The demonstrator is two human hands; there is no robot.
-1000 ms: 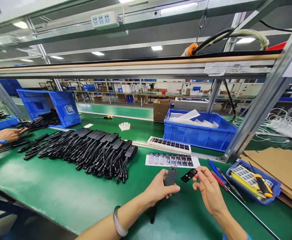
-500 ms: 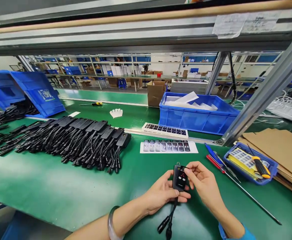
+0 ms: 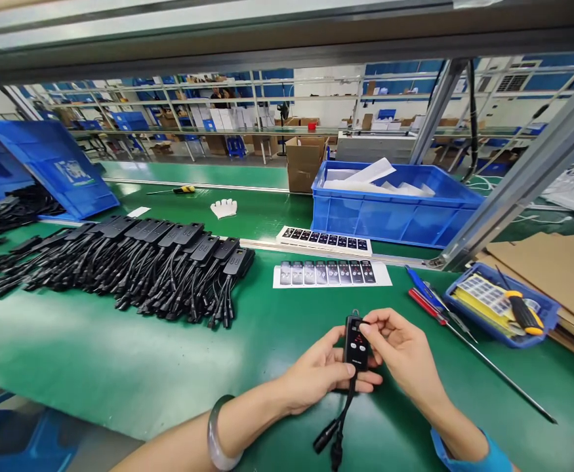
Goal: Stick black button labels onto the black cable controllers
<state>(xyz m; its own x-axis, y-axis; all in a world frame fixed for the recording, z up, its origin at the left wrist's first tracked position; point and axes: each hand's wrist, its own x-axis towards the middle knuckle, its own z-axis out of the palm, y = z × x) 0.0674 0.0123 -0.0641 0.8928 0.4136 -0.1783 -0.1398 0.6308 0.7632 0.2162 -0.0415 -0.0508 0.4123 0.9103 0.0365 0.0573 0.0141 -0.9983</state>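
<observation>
My left hand [image 3: 316, 372] is closed around a small black controller [image 3: 348, 331] with a hanging loop on top. Two short cables with connectors [image 3: 334, 438] dangle below it. A glossy black label [image 3: 357, 354] with red marks and two pale buttons lies against the controller's face. At the label's upper right, the thumb and fingers of my right hand [image 3: 405, 354] pinch its edge. Whether the label is stuck down all over cannot be made out. Beyond my hands lies a sheet of similar labels [image 3: 330, 274], and behind it is a stack of label sheets [image 3: 323, 241].
To the left, many black controllers with cables [image 3: 168, 252] lie in a pile. Farther back stand a blue crate [image 3: 389, 213] and a tipped blue bin [image 3: 55, 167]. A long screwdriver [image 3: 498, 370] and a small blue tray [image 3: 503, 308] are at right, beside cardboard sheets [image 3: 552, 269].
The label, earlier held apart from the controller, was brought left onto its face. My left hand turned the controller upright. The view tilted down, and another person's hand at far left went out of view.
</observation>
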